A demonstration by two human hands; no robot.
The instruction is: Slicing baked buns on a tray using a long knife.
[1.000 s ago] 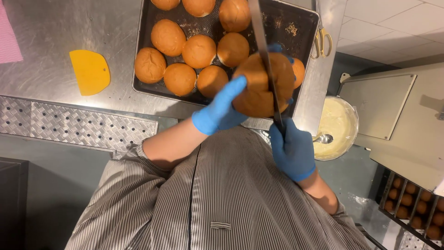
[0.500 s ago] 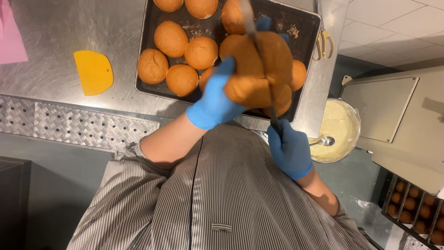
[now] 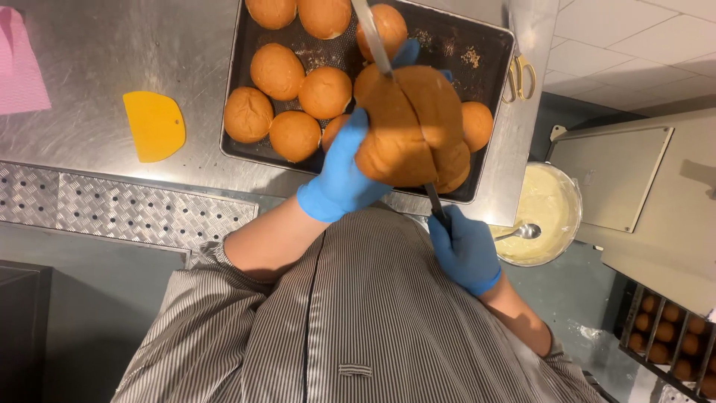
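Observation:
My left hand (image 3: 344, 173), in a blue glove, grips a large golden bun (image 3: 409, 127) held up over the dark baking tray (image 3: 488, 45). A long knife (image 3: 373, 37) runs through the bun along a slit, its blade tip pointing away from me. My right hand (image 3: 464, 250), also gloved in blue, is closed on the knife handle close to my striped shirt. Several round buns (image 3: 277, 71) lie on the tray behind and to the left of the held bun.
A yellow plastic scraper (image 3: 154, 124) lies on the steel counter (image 3: 97, 45) at left, a pink cloth (image 3: 21, 71) beyond it. Scissors (image 3: 520, 75) rest right of the tray. Below at right stand a bowl of cream (image 3: 548, 205) with a spoon (image 3: 522, 233) and a rack of small buns (image 3: 671, 336).
The bun has been turned and lifted slightly in my left hand while the knife has sunk deeper through it. My right hand has stayed close to my body on the handle.

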